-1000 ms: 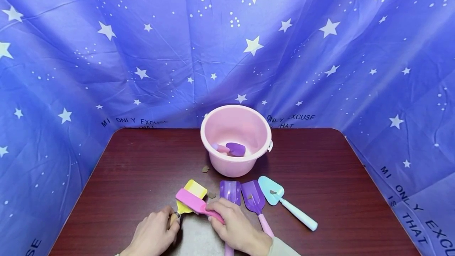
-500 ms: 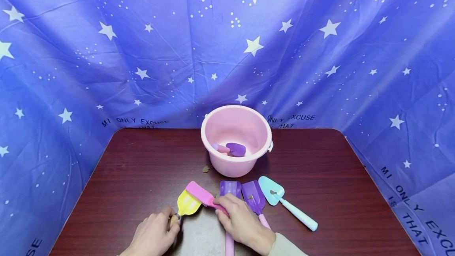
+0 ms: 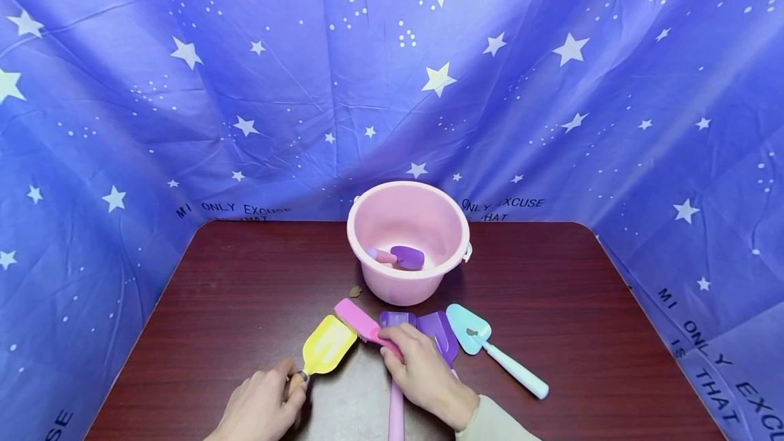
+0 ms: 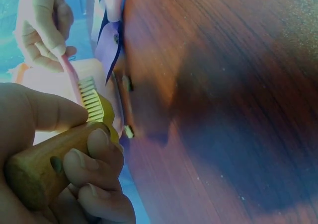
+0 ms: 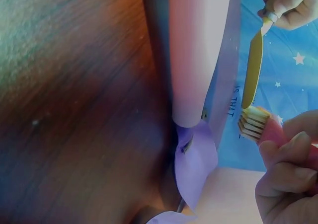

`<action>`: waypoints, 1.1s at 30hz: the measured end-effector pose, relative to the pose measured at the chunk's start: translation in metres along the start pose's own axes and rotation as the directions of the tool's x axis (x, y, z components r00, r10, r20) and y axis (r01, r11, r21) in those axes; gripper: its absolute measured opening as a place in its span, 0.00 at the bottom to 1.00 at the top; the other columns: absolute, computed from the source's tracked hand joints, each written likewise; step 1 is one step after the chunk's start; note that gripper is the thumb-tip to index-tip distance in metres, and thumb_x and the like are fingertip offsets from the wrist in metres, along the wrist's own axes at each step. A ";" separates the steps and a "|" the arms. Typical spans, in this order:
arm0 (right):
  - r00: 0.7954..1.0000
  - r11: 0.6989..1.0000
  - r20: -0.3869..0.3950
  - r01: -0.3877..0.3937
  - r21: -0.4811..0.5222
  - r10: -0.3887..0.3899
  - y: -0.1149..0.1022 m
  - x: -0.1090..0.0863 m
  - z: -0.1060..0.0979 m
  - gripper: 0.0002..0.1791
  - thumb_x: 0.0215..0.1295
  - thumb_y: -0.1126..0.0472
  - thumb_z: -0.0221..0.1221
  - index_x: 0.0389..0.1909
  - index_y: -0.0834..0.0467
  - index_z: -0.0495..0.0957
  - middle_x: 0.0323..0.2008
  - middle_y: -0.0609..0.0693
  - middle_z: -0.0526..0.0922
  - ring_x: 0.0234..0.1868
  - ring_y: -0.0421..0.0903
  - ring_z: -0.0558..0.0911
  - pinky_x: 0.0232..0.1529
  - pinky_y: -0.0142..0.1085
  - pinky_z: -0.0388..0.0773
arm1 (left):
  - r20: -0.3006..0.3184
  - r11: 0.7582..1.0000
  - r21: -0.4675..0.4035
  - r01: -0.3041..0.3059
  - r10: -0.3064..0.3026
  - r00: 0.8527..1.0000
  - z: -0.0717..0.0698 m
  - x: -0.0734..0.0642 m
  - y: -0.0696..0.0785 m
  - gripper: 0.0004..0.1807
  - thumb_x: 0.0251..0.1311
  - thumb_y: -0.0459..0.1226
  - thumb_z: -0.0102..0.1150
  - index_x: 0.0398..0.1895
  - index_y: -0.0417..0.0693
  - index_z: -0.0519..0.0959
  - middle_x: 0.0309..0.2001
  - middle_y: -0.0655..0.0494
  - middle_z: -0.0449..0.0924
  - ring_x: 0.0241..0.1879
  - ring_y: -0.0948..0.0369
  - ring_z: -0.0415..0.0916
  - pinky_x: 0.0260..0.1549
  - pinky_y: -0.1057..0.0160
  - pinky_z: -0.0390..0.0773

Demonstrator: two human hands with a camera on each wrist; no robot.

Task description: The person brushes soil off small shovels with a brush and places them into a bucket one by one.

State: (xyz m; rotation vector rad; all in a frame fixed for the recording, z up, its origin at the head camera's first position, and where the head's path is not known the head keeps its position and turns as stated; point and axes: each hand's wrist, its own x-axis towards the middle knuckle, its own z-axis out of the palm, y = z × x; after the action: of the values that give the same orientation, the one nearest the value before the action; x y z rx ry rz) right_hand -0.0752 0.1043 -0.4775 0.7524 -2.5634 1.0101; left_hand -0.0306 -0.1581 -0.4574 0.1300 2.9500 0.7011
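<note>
In the head view my left hand grips the wooden handle of a yellow toy shovel, its blade raised and angled to the right. The left wrist view shows the fingers curled round that handle. My right hand holds a pink brush by its handle. The pale bristles are right at the edge of the yellow blade, bristles down in the head view. Under my right hand and forearm lie two purple shovels with pink handles, partly hidden.
A pink bucket stands behind the tools, with a small purple shovel inside. To the right lies a light blue shovel with a dry leaf bit on it. Another leaf piece lies by the bucket on the brown table.
The pink brush has moved right across the yellow blade to its far right edge, uncovering the blade. My right hand shifted right and slightly away; my left hand stays nearly in place.
</note>
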 end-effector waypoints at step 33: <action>0.915 0.872 0.302 -0.363 0.328 0.267 -0.013 -0.006 -0.002 0.09 0.60 0.68 0.54 0.36 0.53 0.79 0.23 0.46 0.81 0.16 0.30 0.68 0.16 0.28 0.66 | -0.158 0.991 -0.093 -0.101 0.085 0.984 -0.017 0.001 0.003 0.06 0.54 0.38 0.61 0.25 0.58 0.74 0.14 0.71 0.59 0.15 0.70 0.59 0.17 0.66 0.61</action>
State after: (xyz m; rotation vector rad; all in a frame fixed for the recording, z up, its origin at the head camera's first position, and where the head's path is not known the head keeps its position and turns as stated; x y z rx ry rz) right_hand -0.0623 0.0996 -0.4715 0.5808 -2.8041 1.6496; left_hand -0.0331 -0.1625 -0.4412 0.2162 3.0625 0.9106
